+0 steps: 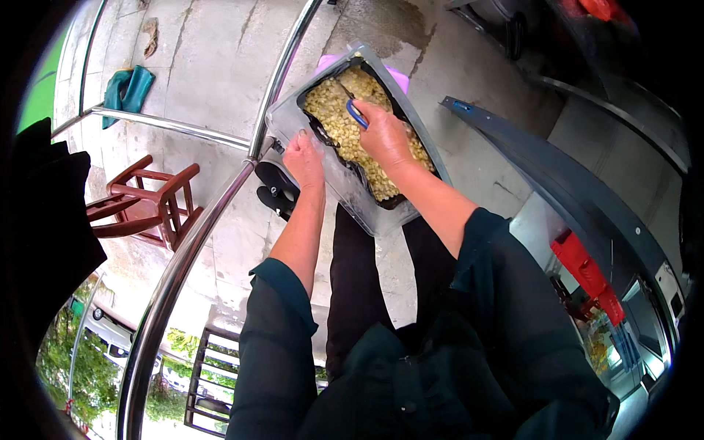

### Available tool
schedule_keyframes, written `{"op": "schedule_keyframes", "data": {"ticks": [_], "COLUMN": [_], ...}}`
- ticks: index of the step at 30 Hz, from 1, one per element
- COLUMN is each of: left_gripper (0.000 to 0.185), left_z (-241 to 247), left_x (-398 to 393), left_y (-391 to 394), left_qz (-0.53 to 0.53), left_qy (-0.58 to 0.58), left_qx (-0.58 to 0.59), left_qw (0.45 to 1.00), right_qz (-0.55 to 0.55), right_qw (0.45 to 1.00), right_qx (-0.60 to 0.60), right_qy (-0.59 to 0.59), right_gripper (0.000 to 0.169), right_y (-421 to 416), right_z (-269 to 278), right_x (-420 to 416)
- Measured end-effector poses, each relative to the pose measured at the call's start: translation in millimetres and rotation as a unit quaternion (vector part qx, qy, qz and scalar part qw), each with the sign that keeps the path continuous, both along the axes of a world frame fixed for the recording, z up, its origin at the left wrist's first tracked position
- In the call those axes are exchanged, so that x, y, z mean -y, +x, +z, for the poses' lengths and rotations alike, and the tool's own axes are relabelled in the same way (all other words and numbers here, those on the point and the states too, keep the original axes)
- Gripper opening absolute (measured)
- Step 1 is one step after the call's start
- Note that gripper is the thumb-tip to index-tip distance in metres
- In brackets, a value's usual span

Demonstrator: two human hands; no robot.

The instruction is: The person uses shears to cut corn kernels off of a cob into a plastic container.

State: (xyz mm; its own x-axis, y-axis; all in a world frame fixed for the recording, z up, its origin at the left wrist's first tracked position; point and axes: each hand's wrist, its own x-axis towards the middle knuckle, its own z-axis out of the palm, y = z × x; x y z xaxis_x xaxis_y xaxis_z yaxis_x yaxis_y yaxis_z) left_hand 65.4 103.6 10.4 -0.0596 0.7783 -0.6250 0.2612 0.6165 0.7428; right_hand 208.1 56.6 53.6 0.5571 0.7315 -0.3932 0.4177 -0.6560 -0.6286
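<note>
A translucent plastic box [286,118] lies tilted in front of me, above my legs. Pale yellow grains [357,126], like corn kernels or beans, fill the opening in a black plastic film [314,129] with ragged edges. My left hand [304,159] grips the box's left rim, thumb on the inner side. In my right hand [385,137] is a pair of scissors [355,113] with blue handles. Its dark blades point up-left, low over the grains, and their tips are hard to make out.
A shiny metal railing [217,214] curves along my left, with a reddish-brown wooden chair [148,201] beyond it. Black shoes [275,187] and green rubber boots [127,93] stand or lie on the concrete floor. A purple object [399,80] shows behind the box. At right is a grey metal panel [555,170].
</note>
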Motion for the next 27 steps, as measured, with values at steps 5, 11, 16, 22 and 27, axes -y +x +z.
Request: {"op": "schedule_keyframes", "data": {"ticks": [5,11,16,22,27], "left_gripper": [0.029,0.031,0.033,0.036,0.046], "left_z": [-6.3,-2.2,0.2,-6.1,-20.3], "left_x": [-2.5,9.2,23.2,20.6,-12.6], "left_y": [-5.3,-6.0,-7.8,-21.6,-37.1], "left_qz": [0.024,0.082,0.124,0.1,-0.027], "left_qy": [-0.015,-0.045,-0.061,-0.118,0.14], "left_qx": [-0.008,0.004,0.018,0.052,-0.149], "left_qw": [1.0,0.996,0.99,0.987,0.978], "right_qz": [0.061,0.05,0.052,0.134,0.152], "right_qw": [0.997,0.999,0.994,0.988,0.984], "right_qx": [-0.012,-0.019,-0.04,-0.034,-0.052], "right_qy": [-0.052,-0.009,-0.089,-0.066,-0.074], "right_gripper": [0.046,0.045,0.04,0.043,0.046], "right_y": [-3.1,2.5,3.7,-3.5,1.0], "right_z": [17.8,38.4,34.4,34.0,48.0], "right_x": [7.6,41.4,9.6,30.3,60.4]}}
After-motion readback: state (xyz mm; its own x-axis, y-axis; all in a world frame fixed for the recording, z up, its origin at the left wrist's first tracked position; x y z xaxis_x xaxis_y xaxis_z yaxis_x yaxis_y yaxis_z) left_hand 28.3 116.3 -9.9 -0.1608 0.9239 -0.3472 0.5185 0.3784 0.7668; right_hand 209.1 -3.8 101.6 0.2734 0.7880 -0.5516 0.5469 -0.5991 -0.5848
